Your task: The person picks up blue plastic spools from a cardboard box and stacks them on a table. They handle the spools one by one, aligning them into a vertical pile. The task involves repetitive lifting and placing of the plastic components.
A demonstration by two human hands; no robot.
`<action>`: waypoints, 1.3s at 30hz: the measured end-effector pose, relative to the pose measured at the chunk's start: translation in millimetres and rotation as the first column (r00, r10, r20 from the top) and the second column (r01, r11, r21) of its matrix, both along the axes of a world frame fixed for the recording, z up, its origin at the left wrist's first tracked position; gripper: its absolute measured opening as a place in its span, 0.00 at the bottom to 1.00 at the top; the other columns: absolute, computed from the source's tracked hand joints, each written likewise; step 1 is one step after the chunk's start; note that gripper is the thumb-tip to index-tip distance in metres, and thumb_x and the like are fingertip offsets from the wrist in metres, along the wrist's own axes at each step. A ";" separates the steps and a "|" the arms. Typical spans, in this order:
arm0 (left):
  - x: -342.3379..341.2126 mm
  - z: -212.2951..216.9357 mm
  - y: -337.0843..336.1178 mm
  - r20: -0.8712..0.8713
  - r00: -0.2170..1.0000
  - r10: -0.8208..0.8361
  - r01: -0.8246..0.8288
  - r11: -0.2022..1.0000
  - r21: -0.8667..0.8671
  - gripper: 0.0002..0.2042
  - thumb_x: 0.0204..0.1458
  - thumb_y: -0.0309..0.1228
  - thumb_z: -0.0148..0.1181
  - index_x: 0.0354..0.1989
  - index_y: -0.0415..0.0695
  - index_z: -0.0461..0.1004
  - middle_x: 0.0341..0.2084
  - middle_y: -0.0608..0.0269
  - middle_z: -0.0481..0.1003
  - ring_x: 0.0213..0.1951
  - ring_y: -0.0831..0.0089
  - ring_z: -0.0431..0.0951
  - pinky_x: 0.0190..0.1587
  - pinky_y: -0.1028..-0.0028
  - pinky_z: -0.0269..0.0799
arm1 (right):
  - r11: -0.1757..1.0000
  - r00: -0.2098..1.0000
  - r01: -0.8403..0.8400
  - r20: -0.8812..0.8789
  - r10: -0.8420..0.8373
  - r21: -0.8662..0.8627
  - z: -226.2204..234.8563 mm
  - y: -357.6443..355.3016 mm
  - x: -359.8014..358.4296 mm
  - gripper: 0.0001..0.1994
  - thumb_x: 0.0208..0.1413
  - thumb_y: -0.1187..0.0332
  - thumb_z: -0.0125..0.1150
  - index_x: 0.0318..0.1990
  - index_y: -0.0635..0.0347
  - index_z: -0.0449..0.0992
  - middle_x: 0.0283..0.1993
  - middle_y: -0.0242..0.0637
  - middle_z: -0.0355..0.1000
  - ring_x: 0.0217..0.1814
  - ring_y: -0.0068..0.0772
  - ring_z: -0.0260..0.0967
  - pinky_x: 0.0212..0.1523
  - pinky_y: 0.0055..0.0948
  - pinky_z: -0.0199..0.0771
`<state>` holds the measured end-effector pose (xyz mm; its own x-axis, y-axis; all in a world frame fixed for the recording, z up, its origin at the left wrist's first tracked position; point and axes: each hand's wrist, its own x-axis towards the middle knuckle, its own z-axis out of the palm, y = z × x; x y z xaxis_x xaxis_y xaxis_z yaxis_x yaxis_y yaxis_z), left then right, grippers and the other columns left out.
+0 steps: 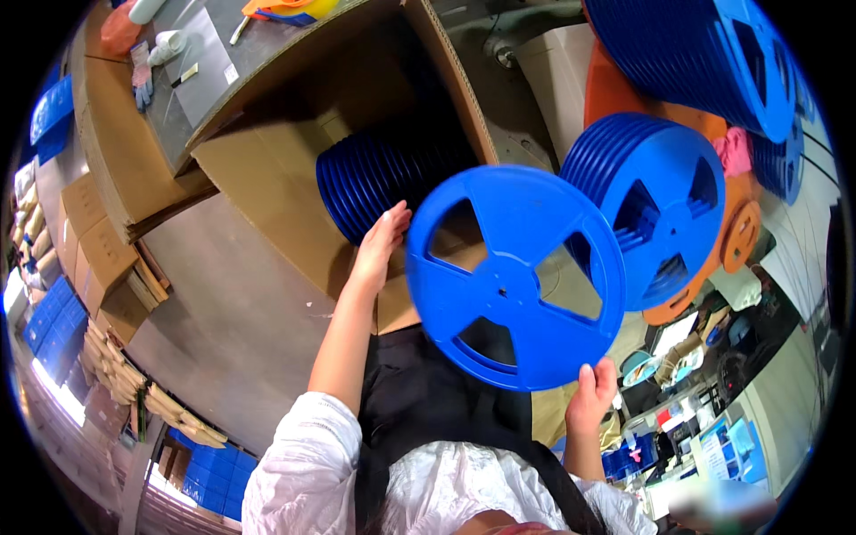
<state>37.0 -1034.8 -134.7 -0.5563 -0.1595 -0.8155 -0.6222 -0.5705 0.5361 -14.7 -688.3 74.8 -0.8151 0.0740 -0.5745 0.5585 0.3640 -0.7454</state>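
Note:
A large flat blue plastic reel [502, 277] with three cut-out windows and a small centre hole is held up in front of my body. My right hand [592, 394] grips its lower right rim, with the thumb on the near face and part of the fingers behind it. At the reel's left edge is my left hand [383, 242], fingers stretched out and close to the rim; whether they touch it I cannot tell. Behind this reel stands an open cardboard box [259, 183], in which a row of dark blue reels [370, 183] lies on its side.
More blue reels [687, 169] are stacked to the right beside orange discs [739, 236]. At the far left, a grey tabletop [192, 67] bears gloves [141, 73] and a marker [185, 75]. Cardboard boxes [94, 236] line the left floor; a cluttered workbench [713, 428] stands lower right.

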 end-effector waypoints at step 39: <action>80.8 272.1 -26.2 0.136 0.738 -0.661 0.191 0.010 -0.982 0.43 0.41 0.36 0.70 0.67 0.42 0.53 0.60 0.50 0.63 0.65 0.54 0.57 0.68 0.54 0.43 | 0.842 0.983 0.149 -0.013 -0.182 -0.518 39.3 -100.2 32.0 0.10 0.59 0.70 0.55 0.46 0.60 0.74 0.37 0.27 0.75 0.34 0.15 0.70 0.35 0.17 0.69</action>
<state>117.8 -1061.0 137.4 -0.9689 -0.2458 -0.0281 -0.2208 0.8076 0.5468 17.3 -788.5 114.1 -0.8508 -0.0805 -0.5194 0.5251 -0.1730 -0.8333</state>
